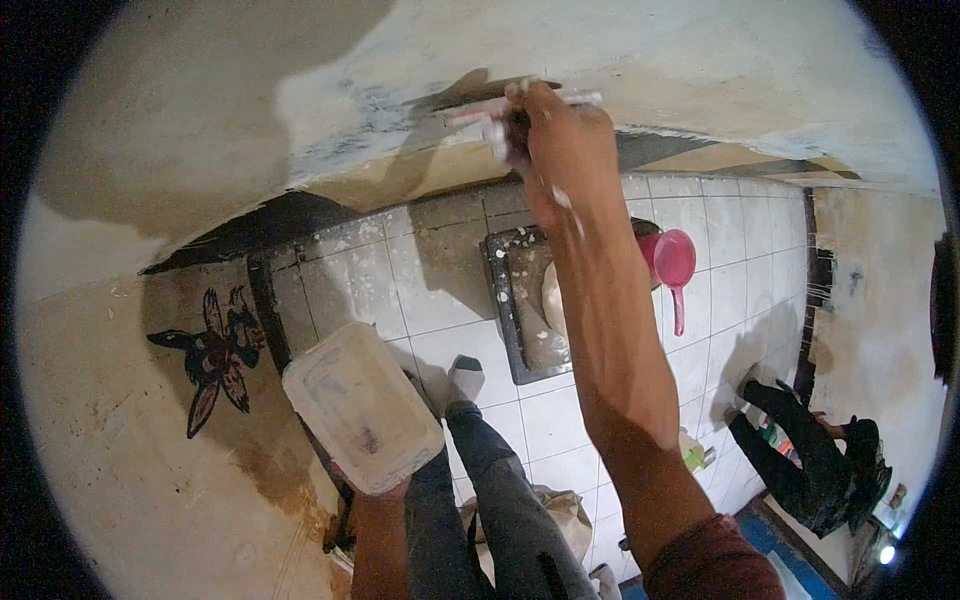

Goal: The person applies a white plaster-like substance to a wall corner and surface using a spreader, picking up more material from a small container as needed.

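Observation:
My right hand (558, 122) is raised at the wall (400, 130), fingers closed round a thin flat spreader (480, 112) seen nearly edge-on. The spreader is smeared by motion, with whitish stuff on it, and lies at or close to a dark, patchy white area of the wall. White spots mark my right wrist. Lower left, my left hand (392, 488) grips the near end of a whitish rectangular plastic tub (365, 410). Dull smears cover the tub's broad face; most of my left fingers are hidden behind it.
On the white tiled floor (440, 345) lies a dark, splattered tray (510, 310), partly behind my right arm. A pink dipper (675, 258) is beside it. At the right, another person (800, 450) in dark clothes is near the side wall. A dark flower painting (212, 355) decorates the left wall.

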{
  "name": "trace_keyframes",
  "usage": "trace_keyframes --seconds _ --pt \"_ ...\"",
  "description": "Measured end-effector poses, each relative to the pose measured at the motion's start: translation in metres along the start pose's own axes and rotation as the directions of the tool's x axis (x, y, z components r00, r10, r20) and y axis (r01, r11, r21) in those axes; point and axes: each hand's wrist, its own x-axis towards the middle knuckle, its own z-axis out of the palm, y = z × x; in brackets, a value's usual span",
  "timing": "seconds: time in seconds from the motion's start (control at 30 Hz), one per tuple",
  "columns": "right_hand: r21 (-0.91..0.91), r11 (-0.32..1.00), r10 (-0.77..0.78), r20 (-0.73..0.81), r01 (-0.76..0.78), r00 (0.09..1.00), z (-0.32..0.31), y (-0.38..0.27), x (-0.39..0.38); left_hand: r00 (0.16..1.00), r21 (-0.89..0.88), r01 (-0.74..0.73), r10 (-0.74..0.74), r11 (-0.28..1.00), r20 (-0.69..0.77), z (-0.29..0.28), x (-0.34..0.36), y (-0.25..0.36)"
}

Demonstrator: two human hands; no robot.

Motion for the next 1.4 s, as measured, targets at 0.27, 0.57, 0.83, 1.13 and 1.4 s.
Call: trace_keyframes --seconds 0.27,0.57,0.83,1.13,1.4 --pt "0.237 0.965 0.123 -0.028 -0.113 0.992 -0.045 0.064 -0.01 0.988 -0.708 0.139 -0.145 0.692 0.053 -0.015 0.009 0.007" --pt "0.108 0.994 -0.04 0.04 0.035 0.998 0.009 0.001 -0.029 0.995 -0.349 0.095 -0.096 0.932 0.013 0.002 0.006 0.009" --pt "0.044 0.999 0.023 0.024 -0.024 0.999 -0.02 0.114 0.017 0.996 -0.073 0.079 -0.076 0.994 0.046 -0.002 0.009 0.011" --pt "0.187 0.982 -0.033 0.009 0.031 0.999 -0.008 0.02 -0.041 0.999 -0.012 0.047 -0.047 0.999 0.019 -0.006 0.006 0.017" --pt "-0.287 0.934 -0.267 -0.163 0.213 0.95 -0.06 0.101 0.057 0.996 0.035 0.079 -0.081 0.996 0.039 -0.008 0.014 0.009"
